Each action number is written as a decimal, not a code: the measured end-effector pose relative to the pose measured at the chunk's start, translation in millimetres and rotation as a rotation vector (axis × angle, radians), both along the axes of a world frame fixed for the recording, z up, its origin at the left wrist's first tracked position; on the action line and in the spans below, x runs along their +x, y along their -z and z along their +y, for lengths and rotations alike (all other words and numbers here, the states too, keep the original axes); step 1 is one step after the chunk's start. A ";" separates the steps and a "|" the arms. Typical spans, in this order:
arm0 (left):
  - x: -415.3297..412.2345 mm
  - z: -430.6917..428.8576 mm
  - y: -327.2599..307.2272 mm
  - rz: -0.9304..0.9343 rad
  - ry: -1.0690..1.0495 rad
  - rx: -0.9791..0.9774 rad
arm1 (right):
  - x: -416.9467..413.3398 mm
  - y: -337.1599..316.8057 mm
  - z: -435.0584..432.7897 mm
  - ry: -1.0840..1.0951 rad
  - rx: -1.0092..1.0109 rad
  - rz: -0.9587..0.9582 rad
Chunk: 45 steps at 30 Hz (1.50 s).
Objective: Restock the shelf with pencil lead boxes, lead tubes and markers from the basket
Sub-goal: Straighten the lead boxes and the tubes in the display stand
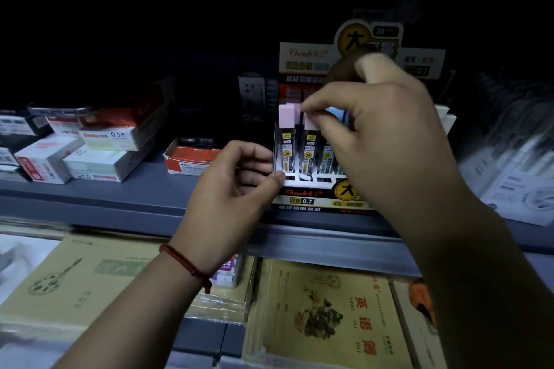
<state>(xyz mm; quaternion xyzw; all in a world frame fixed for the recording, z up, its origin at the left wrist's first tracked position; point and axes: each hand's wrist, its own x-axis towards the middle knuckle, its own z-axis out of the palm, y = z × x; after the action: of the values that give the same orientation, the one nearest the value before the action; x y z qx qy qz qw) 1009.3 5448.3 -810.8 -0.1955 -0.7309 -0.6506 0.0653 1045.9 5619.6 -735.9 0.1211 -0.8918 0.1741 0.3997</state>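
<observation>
The right hand (386, 129) reaches in from the lower right, its forearm crossing the shelf (120, 201) edge and its back turned to the camera. Its grip is narrow: thumb and forefinger pinch the pink cap of a tube (310, 141), which stands upright in the front row of the display box (302, 198). The other fingers curl upward. Above them is a pale, blurred shape that I cannot make out.

The left hand (236, 189) comes up from the lower left with a red cord (183, 260) on the wrist. Its thumb tip presses the box's front left corner and its curled fingers lie against the left wall, so this grip holds the box.

Just left of the right grip a second pink-capped tube (287, 135) stands in its slot. A blue cap shows behind the thumb. The right hand hides the box's right half and much of its printed backboard. The front label reads 2B 0.7.

Left of the left grip lies an open red carton (192, 159), its contents unclear. Further left is a stack of small cartons (102, 141) marked 0.5. The shelf's back and top are too dark to read. Right of the right grip are blurred pale packets (521, 189).

Below both grips, on the lower level, lie tan exercise books (329, 308).
</observation>
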 end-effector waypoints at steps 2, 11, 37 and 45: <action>0.3 0.5 -0.1 0.005 0.000 0.004 | -1.0 1.6 0.4 -0.001 -0.013 0.010; 0.0 0.4 0.6 0.013 0.012 0.012 | -0.3 2.2 -0.2 0.020 0.016 0.016; 2.0 6.9 -15.0 0.485 -0.132 -0.460 | 7.5 3.0 3.6 0.018 -0.041 -0.059; 3.1 5.5 -10.7 0.503 -0.140 -0.459 | 9.8 2.8 3.7 0.025 0.000 -0.055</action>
<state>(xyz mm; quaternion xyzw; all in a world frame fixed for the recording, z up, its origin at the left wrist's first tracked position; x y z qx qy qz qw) 1012.4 5453.8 -800.2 -0.3086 -0.8310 -0.3946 0.2419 1055.7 5623.3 -738.7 0.1050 -0.9038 0.1725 0.3773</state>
